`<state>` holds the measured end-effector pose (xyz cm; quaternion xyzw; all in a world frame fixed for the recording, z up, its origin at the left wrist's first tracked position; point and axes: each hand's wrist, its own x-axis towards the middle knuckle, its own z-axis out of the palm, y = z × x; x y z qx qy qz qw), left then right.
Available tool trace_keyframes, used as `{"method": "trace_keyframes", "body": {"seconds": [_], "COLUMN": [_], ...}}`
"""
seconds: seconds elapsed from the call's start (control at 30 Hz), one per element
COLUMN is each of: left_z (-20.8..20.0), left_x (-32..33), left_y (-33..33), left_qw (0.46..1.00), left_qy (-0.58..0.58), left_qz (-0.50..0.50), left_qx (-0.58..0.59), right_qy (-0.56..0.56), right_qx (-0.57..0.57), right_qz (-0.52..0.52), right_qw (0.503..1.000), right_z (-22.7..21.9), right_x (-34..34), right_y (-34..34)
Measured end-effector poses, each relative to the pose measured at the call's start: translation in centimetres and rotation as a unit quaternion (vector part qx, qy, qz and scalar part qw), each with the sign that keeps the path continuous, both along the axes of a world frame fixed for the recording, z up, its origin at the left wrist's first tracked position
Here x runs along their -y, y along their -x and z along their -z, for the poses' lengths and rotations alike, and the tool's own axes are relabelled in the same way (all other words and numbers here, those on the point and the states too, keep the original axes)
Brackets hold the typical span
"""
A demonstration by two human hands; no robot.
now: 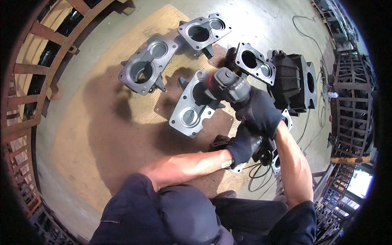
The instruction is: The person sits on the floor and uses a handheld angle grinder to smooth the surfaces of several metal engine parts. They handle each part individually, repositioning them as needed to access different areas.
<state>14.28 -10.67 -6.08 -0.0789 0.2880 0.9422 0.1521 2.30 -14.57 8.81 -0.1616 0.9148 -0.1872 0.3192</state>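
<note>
Dark-gloved left hand (241, 149) and dark-gloved right hand (261, 113) are clamped close together on a black-and-red handheld power tool (229, 85), its head held beside a silver, twin-ringed metal casting (194, 108).

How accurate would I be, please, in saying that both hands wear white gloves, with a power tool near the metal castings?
Not quite: the head view shows both gloves are dark, not white; the power tool is indeed near the metal castings.

Brown slatted rack (47, 32) at left; dark barred crate (353, 85) at right; bright opening (360, 183) lower right.
</note>
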Motion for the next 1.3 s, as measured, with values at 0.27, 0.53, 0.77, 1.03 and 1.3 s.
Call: {"method": "trace_keyframes", "body": {"seconds": [0.27,0.53,0.77,1.03,1.3], "left_z": [-7.0,-7.1,-1.9,-2.0,-7.2], "left_x": [8.6,8.5,5.0,5.2,4.3], "left_y": [0.8,1.0,-4.1,1.7,1.9], "left_qw": [0.923,0.883,0.935,0.995,0.978], "left_qy": [0.361,0.437,0.326,0.098,0.182], "left_qz": [0.107,0.113,-0.039,-0.018,0.095], "left_qx": [-0.073,-0.13,-0.131,-0.007,-0.02], "right_qy": [0.01,-0.003,-0.091,0.007,-0.047], "right_qx": [0.01,-0.014,0.024,-0.023,0.034], "right_qz": [-0.079,-0.062,-0.144,-0.047,-0.004], "right_qw": [0.997,0.998,0.985,0.999,0.998], "right_z": [0.1,-0.7,-1.1,0.3,-0.5], "right_x": [3.4,4.0,5.3,3.4,-1.2], "right_y": [1.6,2.1,-2.0,2.0,1.4]}}
